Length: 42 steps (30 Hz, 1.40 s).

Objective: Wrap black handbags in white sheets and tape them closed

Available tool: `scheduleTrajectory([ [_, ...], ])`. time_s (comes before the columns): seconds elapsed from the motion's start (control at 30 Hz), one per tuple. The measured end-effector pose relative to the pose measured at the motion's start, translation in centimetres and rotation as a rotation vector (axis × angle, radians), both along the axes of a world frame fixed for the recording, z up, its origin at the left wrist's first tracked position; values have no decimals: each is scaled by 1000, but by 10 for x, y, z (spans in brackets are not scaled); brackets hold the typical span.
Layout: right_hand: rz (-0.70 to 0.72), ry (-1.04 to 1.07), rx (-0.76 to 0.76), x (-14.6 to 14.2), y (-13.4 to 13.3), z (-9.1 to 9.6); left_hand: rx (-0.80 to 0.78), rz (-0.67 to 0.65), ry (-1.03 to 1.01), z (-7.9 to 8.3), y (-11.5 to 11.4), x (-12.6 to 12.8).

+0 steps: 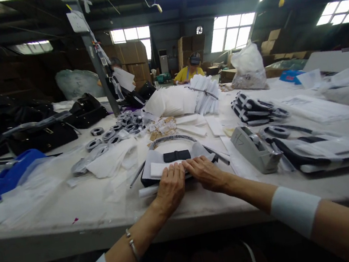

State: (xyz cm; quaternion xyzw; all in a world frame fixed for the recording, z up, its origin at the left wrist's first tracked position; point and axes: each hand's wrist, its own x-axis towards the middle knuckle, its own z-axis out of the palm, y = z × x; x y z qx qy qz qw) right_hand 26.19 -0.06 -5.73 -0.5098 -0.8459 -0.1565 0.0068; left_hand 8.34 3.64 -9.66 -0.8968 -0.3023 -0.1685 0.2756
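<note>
While pressing a folded, soft-looking white strip (159, 169) with bent left hand (172, 186) and right hand (206, 173), cannot tell if pinching; seems part done, with a bare black oblong patch (176, 155).

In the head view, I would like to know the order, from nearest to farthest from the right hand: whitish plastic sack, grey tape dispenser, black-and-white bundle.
1. Grey tape dispenser: just to the right of the right hand.
2. Black-and-white bundle: right side, behind the dispenser.
3. Whitish plastic sack: also right, farther back across the table.
</note>
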Motion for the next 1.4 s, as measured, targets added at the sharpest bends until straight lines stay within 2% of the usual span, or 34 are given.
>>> scheduleTrajectory([
  [0.13, -13, 13, -80, -3, 11, 29, 25, 8, -104, 6, 11, 1],
  [0.23, -7, 7, -118, -4, 13, 38, 52, -25, -157, 6, 21, -1],
  [0.3, 6, 4, -78, -4, 10, 33, 64, -70, -174, 5, 27, -3],
  [0.47, -13, -9, 252, -2, 2, 3, 75, -188, -192, 3, 35, -10],
  [0.53, -14, -30, 318, -1, 4, -3, 76, -221, -208, 6, 36, -12],
  [0.67, 35, -48, 294, -2, 14, 5, 65, -214, -278, 9, 34, -15],
  [0.8, 61, -27, 243, -8, 20, 12, 148, -145, -284, 2, 33, -17],
  [0.93, 54, 27, 211, -12, 20, 7, 208, -155, -253, -3, 33, -19],
  [1.1, 75, 79, 214, -9, 16, -3, 190, -224, -276, 0, 29, -21],
  [1.27, 144, 276, 293, -1, -5, 0, 135, -226, -263, 0, 28, -26],
  [1.33, 175, 386, 328, 15, -20, 8, 124, -195, -281, 0, 30, -28],
  [1.4, 116, 510, 377, 41, -36, 14, 102, -133, -304, 0, 31, -30],
])
